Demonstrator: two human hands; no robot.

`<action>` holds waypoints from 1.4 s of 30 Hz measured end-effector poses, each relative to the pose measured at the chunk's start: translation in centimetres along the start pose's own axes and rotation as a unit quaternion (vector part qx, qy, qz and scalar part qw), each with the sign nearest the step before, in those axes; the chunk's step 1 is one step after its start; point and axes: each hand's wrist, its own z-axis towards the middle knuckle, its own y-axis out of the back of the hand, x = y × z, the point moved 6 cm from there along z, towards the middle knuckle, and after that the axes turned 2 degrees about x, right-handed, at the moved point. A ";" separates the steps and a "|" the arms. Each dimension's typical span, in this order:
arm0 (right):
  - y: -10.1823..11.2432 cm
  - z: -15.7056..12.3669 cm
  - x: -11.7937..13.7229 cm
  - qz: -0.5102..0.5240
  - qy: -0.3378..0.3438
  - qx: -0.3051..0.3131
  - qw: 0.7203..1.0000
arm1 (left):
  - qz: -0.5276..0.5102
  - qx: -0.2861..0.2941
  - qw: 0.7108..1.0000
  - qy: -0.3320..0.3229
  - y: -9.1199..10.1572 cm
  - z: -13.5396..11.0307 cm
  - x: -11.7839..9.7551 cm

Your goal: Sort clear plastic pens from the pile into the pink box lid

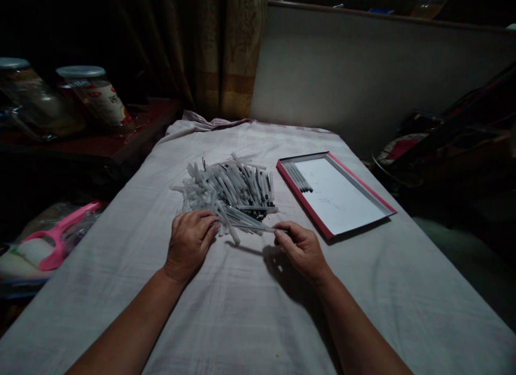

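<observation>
A heap of clear plastic pens (229,189) lies on the cloth-covered table (250,310). My left hand (189,243) rests at the heap's near edge, its fingers curled over a few pens. My right hand (300,249) pinches the end of a single pen (252,228) that points left toward the heap. To the right lies a shallow red-edged box lid (342,203) with a white inside. Several pens (300,179) lie side by side at its far left corner.
Two lidded jars (94,98) stand on a dark shelf at the left. A pink-handled tool (60,235) lies on a bag lower left. A curtain (226,52) and a pale wall are behind. Dark bags (443,144) are piled at the right.
</observation>
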 end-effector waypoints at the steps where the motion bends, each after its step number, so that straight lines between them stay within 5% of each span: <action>1: 0.0 0.0 0.0 0.009 -0.003 -0.006 1.000 | -0.044 -0.004 0.999 0.012 0.2 -0.1 0.0; 4: 0.2 0.0 -0.2 0.032 -0.018 -0.031 0.999 | -0.234 0.030 0.964 0.124 -0.2 -0.7 0.3; 7: 0.2 0.0 -0.3 0.043 -0.030 -0.043 0.998 | -0.434 0.067 0.850 0.291 -1.5 -1.8 0.8; 9: 0.1 0.0 -0.3 0.049 -0.032 -0.043 0.997 | -0.509 0.065 0.785 0.348 -2.0 -2.2 0.8; 14: 0.0 -0.1 -0.1 0.062 -0.039 -0.041 0.996 | -0.545 0.116 0.730 0.396 -2.7 -2.3 0.6; 20: -0.3 -0.2 0.3 0.070 -0.027 -0.021 0.997 | -0.483 0.206 0.764 0.374 -3.6 -3.2 0.1; 31: -0.3 -0.2 0.5 0.039 -0.029 0.006 0.999 | -0.291 0.199 0.927 0.125 -2.5 -1.9 -0.6; 36: -0.3 -0.2 -0.4 0.031 -0.090 0.095 0.991 | -0.269 0.220 0.934 0.087 -2.1 -1.9 -1.2; 42: -1.3 -0.4 0.2 -0.009 -0.048 0.196 0.979 | -0.281 0.250 0.919 0.116 -2.1 -2.0 -1.9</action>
